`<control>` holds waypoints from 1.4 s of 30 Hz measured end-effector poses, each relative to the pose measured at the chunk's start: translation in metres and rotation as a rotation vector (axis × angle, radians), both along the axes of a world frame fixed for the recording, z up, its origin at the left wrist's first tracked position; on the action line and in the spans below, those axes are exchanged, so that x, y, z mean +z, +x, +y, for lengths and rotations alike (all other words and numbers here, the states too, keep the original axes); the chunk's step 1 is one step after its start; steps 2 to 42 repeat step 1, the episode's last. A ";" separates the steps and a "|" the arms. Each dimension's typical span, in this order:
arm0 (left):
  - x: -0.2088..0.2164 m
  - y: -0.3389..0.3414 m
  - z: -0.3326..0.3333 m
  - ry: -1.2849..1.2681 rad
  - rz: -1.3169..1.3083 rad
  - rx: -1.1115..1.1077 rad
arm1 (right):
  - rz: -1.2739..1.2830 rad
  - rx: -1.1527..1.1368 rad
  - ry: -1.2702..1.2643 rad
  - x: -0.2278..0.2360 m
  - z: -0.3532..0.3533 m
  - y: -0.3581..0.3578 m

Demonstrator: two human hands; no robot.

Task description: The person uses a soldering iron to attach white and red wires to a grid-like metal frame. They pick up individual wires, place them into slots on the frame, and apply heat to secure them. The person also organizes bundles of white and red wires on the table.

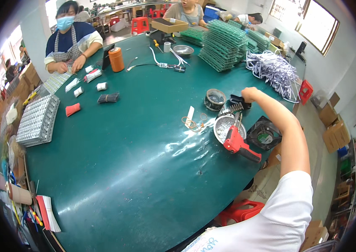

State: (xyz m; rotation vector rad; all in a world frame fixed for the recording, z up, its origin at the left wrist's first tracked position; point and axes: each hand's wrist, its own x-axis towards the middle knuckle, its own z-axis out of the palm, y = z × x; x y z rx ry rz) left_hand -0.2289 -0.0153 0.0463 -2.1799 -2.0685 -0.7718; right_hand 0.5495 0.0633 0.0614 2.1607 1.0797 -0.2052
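My right hand [249, 94] reaches far across the table's right side. Its fingers are curled in at a black piece [240, 102] beside a coiled metal spring holder [233, 109]; what they grip is hidden. Just below stands a round metal bowl [222, 131] with silvery bits inside. A red and black soldering gun [237, 145] leans over the bowl's near rim. Right of it is a black square fan [264, 133]. A dark round tin or tape roll [215, 99] sits left of my hand. My left hand is out of view.
On the green table [123, 168] are rubber bands [192, 124], stacked green circuit boards [224, 44], a white cable heap [272, 71], an orange spool [116, 59], wire bundles [108, 98] and stacked white panels [38, 119]. A masked co-worker [72, 42] handles a sheet at far left.
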 end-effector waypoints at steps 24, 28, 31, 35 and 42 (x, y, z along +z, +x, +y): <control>0.001 -0.004 0.003 -0.003 0.032 -0.066 | -0.008 -0.053 0.026 0.007 0.000 -0.005; 0.001 -0.004 0.003 -0.003 0.032 -0.066 | -0.008 -0.053 0.026 0.007 0.000 -0.005; 0.001 -0.004 0.003 -0.003 0.032 -0.066 | -0.008 -0.053 0.026 0.007 0.000 -0.005; 0.001 -0.004 0.003 -0.003 0.032 -0.066 | -0.008 -0.053 0.026 0.007 0.000 -0.005; 0.001 -0.004 0.003 -0.003 0.032 -0.066 | -0.008 -0.053 0.026 0.007 0.000 -0.005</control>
